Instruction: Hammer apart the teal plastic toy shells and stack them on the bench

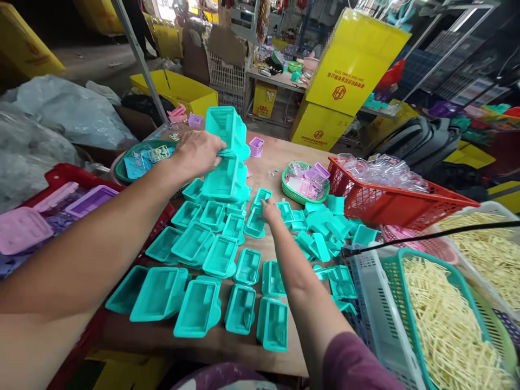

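Note:
My left hand (200,153) is closed on the edge of a teal plastic box (221,127), tilted with its opening toward me. Just below those fingers is another teal box (219,179), also tilted; whether the hand holds this one too I cannot tell. Farther right, the fingers of my right hand (270,210) pinch the rim of a small teal box (255,223) on the table. Rows of similar open teal boxes (190,242) in larger and smaller sizes spread toward me.
Loose teal parts (325,227) lie in a heap at the right. Behind them stand a green basket (305,199) of pink and purple pieces and a red crate (390,203) of clear plastic parts. Cream-coloured strips fill a teal basket (392,265). A red crate (57,172) borders the left.

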`<action>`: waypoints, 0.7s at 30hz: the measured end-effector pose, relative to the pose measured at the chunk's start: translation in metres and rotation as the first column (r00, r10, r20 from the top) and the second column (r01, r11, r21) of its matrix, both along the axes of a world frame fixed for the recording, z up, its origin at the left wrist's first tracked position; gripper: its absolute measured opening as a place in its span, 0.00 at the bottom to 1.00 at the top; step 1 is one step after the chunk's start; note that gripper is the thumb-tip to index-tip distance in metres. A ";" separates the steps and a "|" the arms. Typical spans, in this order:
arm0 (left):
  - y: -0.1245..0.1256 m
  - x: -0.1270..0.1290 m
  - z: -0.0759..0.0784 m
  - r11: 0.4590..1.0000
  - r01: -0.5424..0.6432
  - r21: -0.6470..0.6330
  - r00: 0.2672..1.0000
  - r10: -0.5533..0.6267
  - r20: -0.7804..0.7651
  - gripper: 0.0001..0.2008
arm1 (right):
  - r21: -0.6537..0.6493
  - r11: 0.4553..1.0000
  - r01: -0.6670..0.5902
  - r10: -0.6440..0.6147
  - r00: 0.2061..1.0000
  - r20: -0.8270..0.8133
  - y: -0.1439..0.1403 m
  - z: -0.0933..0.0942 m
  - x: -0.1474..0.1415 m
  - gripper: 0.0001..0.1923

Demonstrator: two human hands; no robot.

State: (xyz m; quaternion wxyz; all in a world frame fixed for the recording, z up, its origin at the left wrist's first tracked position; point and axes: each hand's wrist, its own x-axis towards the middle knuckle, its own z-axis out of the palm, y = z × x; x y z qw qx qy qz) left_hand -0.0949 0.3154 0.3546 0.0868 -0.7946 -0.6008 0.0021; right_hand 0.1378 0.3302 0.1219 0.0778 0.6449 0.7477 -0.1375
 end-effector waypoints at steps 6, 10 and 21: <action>0.004 -0.023 -0.025 0.998 -0.017 -0.062 1.000 0.017 0.001 0.16 | -0.088 0.986 -0.139 0.135 0.990 -0.046 0.020 -0.038 0.000 0.18; 0.012 -0.018 -0.039 0.995 -0.009 -0.101 1.000 0.006 -0.024 0.17 | -0.068 0.982 -0.177 0.171 0.981 -0.095 0.018 -0.047 -0.007 0.18; 0.055 0.079 -0.100 0.947 0.285 -0.150 0.946 -0.252 0.205 0.17 | 0.129 0.936 0.327 -0.317 0.944 -0.095 -0.002 -0.034 0.064 0.35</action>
